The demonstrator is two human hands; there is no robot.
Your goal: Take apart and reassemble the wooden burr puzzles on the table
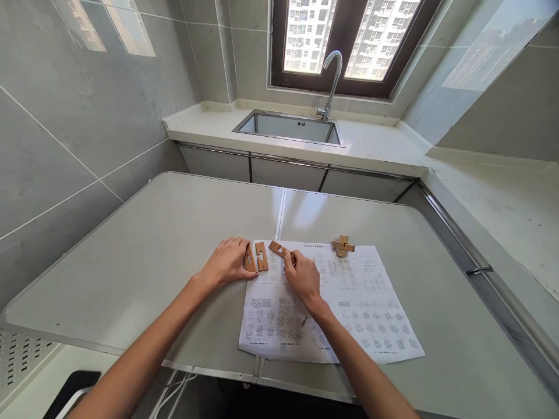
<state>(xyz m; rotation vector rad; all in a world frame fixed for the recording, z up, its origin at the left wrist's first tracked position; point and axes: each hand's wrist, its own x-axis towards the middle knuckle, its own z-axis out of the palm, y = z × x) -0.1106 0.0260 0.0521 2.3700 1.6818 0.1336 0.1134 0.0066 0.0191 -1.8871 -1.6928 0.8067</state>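
Observation:
A printed instruction sheet (349, 308) lies on the grey folding table (152, 256). My left hand (225, 263) rests at the sheet's left edge, its fingertips gripping a notched wooden puzzle piece (250, 259) stood on edge. A second notched piece (261, 256) lies flat just right of it. My right hand (302, 276) pinches a third wooden piece (278, 249) between thumb and forefinger, slightly above the paper. A small assembled wooden cross-shaped puzzle (343, 245) sits at the sheet's top right, apart from both hands.
Beyond the table runs a white counter (371, 145) with a steel sink (290, 128) and a curved tap (331, 81) under a window. Tiled wall stands close on the left. Another counter (502, 203) runs along the right. A dark chair part (70, 390) shows bottom left.

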